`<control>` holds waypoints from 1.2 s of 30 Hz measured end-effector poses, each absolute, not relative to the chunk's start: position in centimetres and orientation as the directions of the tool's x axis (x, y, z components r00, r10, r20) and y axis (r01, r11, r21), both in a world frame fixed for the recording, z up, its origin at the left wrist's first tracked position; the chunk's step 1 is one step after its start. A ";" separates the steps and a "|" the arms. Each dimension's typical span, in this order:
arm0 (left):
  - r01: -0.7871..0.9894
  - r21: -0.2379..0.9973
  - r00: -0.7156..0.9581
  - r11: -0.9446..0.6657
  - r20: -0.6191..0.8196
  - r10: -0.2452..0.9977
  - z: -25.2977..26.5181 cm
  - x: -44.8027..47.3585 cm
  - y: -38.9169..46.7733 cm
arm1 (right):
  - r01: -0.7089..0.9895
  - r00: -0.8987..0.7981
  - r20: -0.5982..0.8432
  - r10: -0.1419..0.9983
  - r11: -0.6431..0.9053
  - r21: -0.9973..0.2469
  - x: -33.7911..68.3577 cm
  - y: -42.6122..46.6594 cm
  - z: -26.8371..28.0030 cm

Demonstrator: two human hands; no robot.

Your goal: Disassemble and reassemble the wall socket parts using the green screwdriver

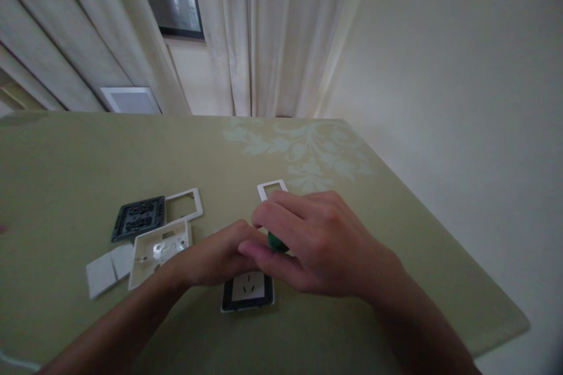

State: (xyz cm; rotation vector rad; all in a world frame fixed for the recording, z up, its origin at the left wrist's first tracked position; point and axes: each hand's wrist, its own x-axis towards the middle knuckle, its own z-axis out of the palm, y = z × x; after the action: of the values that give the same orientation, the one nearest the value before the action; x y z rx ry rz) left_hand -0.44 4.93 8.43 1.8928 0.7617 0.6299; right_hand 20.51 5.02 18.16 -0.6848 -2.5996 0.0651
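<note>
Leftmost, white cover plates (101, 275), a dark socket insert (138, 220) and a white back box (139, 255) lie grouped, apparently set aside for room. The left hand (222, 255) bends over the wall socket (247, 303), probably steadying it, its finger grip hidden; the right hand (323, 243) curls closed around a green handle (277, 243), seemingly for control.

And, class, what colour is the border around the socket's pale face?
The socket's border is dark, almost black; it shows best in the head view.
</note>
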 end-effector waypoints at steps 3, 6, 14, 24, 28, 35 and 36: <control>0.203 0.920 0.719 -0.334 0.091 0.689 8.6 -0.4 5.1 | 0.442 -0.777 0.407 0.480 0.877 -0.190 20.5 5.1 18.0; 0.214 0.922 0.745 -0.324 0.061 0.665 9.3 -0.6 5.3 | 0.434 -0.779 0.412 0.473 0.881 -0.189 20.5 5.1 17.9; 0.192 0.911 0.690 -0.365 0.139 0.710 9.9 -0.5 5.0 | 0.397 -0.787 0.409 0.462 0.887 -0.237 20.6 4.8 18.2; 0.182 0.927 0.659 -0.329 0.133 0.740 9.7 -0.3 4.8 | 0.409 -0.783 0.407 0.471 0.882 -0.235 20.7 4.5 18.2; 0.185 0.928 0.726 -0.325 0.094 0.681 9.8 -0.2 4.8 | 0.399 -0.777 0.427 0.463 0.886 -0.235 20.7 4.4 18.2; 0.179 0.916 0.692 -0.359 0.142 0.708 8.7 -0.3 4.9 | 0.403 -0.777 0.417 0.472 0.881 -0.246 20.8 4.4 17.9; 0.171 0.917 0.721 -0.361 0.133 0.680 8.8 -0.3 5.0 | 0.406 -0.776 0.420 0.471 0.882 -0.239 20.8 4.5 17.8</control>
State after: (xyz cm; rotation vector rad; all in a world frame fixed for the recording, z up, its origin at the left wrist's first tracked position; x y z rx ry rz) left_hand -0.34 4.99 8.79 1.8990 0.6580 0.6221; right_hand 20.78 4.46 17.82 -0.6386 -2.5722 0.1843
